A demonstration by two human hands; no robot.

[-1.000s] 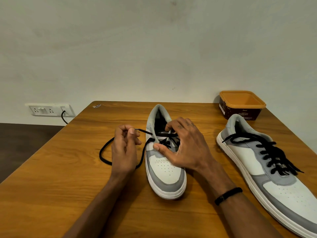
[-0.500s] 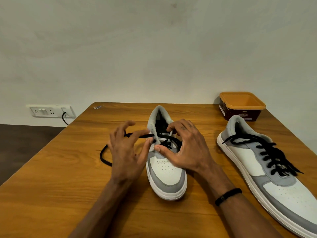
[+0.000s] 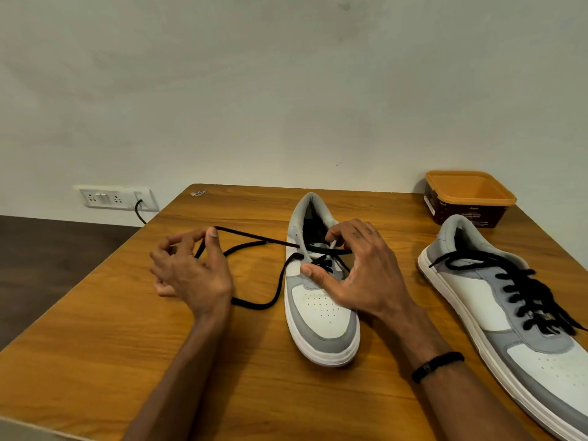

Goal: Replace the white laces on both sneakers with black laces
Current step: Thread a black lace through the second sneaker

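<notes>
While the right hand (image 3: 359, 275) steadies the sneaker (image 3: 318, 300), the left hand (image 3: 191, 268) pinches the black lace (image 3: 254, 238).

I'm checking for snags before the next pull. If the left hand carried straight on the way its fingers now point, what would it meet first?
The left hand pinches the black lace, fingers pointing up and away across the table. That path looks free up to the table's far edge, then the wall; depth is unclear.

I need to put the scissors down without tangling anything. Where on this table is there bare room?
Bare wood lies along the table's near left edge, short of the left hand. Another patch is at the far edge between the middle sneaker's heel and the orange tub. Crowded: left of that sneaker, where the black lace loops.
</notes>
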